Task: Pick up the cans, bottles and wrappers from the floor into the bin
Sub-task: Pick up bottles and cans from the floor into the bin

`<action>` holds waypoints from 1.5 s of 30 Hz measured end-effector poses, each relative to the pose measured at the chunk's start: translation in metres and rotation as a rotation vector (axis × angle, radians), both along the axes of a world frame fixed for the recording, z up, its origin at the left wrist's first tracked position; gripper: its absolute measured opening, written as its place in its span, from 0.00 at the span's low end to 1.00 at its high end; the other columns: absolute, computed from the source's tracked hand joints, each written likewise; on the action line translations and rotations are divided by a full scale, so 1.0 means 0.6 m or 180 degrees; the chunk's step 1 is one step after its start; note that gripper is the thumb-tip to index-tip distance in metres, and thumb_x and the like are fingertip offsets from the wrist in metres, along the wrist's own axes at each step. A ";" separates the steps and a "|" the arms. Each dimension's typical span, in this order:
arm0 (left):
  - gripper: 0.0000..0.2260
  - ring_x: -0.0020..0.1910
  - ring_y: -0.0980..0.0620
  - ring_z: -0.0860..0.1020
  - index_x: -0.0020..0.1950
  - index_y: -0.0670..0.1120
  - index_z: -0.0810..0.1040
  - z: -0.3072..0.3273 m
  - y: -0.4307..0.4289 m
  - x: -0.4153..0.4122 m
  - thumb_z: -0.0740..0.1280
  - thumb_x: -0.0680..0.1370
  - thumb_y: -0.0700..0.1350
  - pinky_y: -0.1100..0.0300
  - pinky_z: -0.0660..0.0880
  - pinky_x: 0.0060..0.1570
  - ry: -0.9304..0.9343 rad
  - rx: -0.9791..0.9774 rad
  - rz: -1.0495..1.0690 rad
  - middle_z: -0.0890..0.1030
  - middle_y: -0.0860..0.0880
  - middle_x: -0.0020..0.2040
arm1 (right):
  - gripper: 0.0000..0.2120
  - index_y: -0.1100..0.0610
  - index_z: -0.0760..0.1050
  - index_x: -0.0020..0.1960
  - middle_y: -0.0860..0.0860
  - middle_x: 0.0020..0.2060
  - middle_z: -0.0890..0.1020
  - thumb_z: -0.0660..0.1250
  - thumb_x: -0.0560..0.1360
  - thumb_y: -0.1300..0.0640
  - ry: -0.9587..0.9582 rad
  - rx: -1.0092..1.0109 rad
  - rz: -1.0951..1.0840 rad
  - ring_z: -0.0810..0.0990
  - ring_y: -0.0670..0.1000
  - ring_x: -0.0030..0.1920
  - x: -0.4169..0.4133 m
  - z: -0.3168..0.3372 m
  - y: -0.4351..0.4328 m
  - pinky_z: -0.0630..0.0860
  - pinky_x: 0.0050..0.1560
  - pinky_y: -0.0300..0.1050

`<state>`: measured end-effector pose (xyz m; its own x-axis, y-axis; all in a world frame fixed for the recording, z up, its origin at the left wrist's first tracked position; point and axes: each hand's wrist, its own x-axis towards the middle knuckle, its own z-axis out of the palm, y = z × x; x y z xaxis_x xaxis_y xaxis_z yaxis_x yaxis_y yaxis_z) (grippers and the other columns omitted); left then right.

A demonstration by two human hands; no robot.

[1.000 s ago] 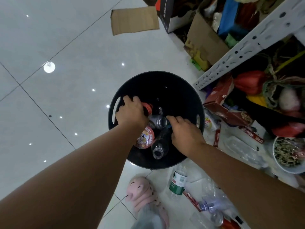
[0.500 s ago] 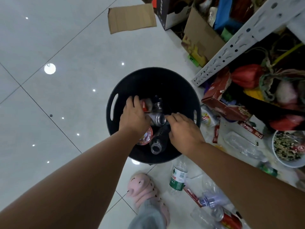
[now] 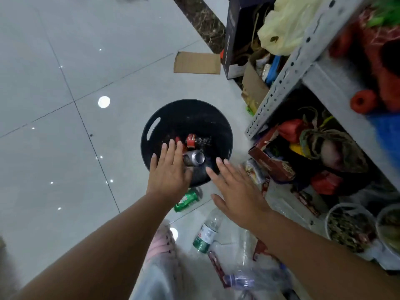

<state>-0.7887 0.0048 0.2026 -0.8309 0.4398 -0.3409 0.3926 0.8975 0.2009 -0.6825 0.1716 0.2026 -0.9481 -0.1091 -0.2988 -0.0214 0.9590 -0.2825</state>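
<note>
The round black bin (image 3: 151,128) stands on the grey tiled floor and holds a silver can (image 3: 194,158), a red-labelled bottle (image 3: 191,140) and other litter. My left hand (image 3: 170,172) hovers over the bin's near edge, fingers spread, holding nothing. My right hand (image 3: 236,191) is just right of it, also flat and empty. On the floor below my hands lie a green can (image 3: 186,200), a clear bottle with a green label (image 3: 206,231), a crushed clear bottle with a purple cap (image 3: 246,278) and red wrappers (image 3: 216,265).
A metal shelf (image 3: 287,68) packed with bags and boxes stands at the right. Cardboard (image 3: 197,62) lies on the floor beyond the bin. Two bowls (image 3: 350,228) sit at the lower right. A pink slipper (image 3: 161,243) is near my leg.
Both hands have let go of the bottles and cans inside the bin and lifted out with fingers spread. The view has pulled back and tilted up.
</note>
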 end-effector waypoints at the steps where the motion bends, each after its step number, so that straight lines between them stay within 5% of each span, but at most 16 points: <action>1: 0.30 0.76 0.49 0.37 0.78 0.48 0.40 0.012 -0.003 0.032 0.47 0.81 0.58 0.48 0.38 0.73 0.0098 -0.0043 -0.0048 0.41 0.47 0.78 | 0.30 0.49 0.43 0.77 0.55 0.77 0.45 0.48 0.80 0.43 0.0018 0.0028 0.0089 0.43 0.54 0.76 0.024 0.008 0.006 0.39 0.74 0.51; 6: 0.31 0.73 0.51 0.32 0.77 0.48 0.37 0.066 0.000 0.206 0.46 0.80 0.60 0.49 0.32 0.69 0.0326 -0.0170 -0.0001 0.37 0.48 0.78 | 0.31 0.45 0.35 0.76 0.52 0.75 0.35 0.48 0.79 0.40 -0.0035 0.0104 0.0270 0.34 0.50 0.75 0.155 0.044 0.034 0.36 0.73 0.50; 12: 0.31 0.75 0.50 0.33 0.76 0.49 0.34 0.079 -0.002 0.385 0.45 0.80 0.61 0.49 0.31 0.70 0.0013 -0.0189 0.0156 0.35 0.49 0.77 | 0.32 0.45 0.35 0.76 0.52 0.75 0.36 0.47 0.78 0.41 -0.0062 0.0085 0.0296 0.38 0.51 0.76 0.291 0.067 0.049 0.36 0.72 0.49; 26: 0.33 0.75 0.49 0.34 0.74 0.49 0.30 -0.135 0.013 0.722 0.48 0.81 0.60 0.48 0.36 0.72 -0.0751 -0.0155 -0.0090 0.31 0.49 0.75 | 0.43 0.52 0.40 0.77 0.56 0.77 0.45 0.63 0.74 0.42 -0.0944 0.0372 0.0027 0.48 0.56 0.76 0.663 -0.145 0.140 0.48 0.73 0.49; 29: 0.32 0.76 0.47 0.38 0.77 0.47 0.36 -0.228 0.027 0.744 0.52 0.81 0.57 0.47 0.38 0.73 -0.0655 -0.0171 -0.0473 0.37 0.47 0.77 | 0.41 0.53 0.49 0.77 0.57 0.76 0.53 0.65 0.72 0.45 -0.0847 0.0335 0.0289 0.51 0.56 0.76 0.697 -0.235 0.141 0.43 0.71 0.47; 35: 0.32 0.72 0.44 0.58 0.78 0.46 0.49 -0.406 0.096 0.719 0.60 0.77 0.50 0.48 0.55 0.70 -0.0347 -0.0145 -0.1349 0.59 0.42 0.75 | 0.24 0.56 0.71 0.63 0.56 0.57 0.77 0.66 0.68 0.52 -0.0713 0.0509 0.0963 0.73 0.59 0.59 0.697 -0.396 0.179 0.60 0.70 0.57; 39: 0.37 0.69 0.43 0.61 0.76 0.42 0.52 -0.487 0.119 0.687 0.64 0.74 0.56 0.51 0.59 0.67 -0.0054 -0.0099 -0.1705 0.62 0.41 0.73 | 0.30 0.53 0.65 0.68 0.57 0.62 0.72 0.67 0.70 0.43 -0.0827 0.0749 0.1686 0.70 0.59 0.61 0.666 -0.467 0.204 0.64 0.64 0.57; 45: 0.32 0.63 0.42 0.67 0.75 0.41 0.50 -0.544 0.127 0.672 0.60 0.77 0.49 0.50 0.66 0.62 -0.0103 -0.0185 -0.1721 0.65 0.40 0.70 | 0.30 0.51 0.60 0.70 0.53 0.65 0.70 0.66 0.72 0.45 -0.0835 0.0646 0.1347 0.68 0.55 0.62 0.672 -0.517 0.219 0.61 0.66 0.55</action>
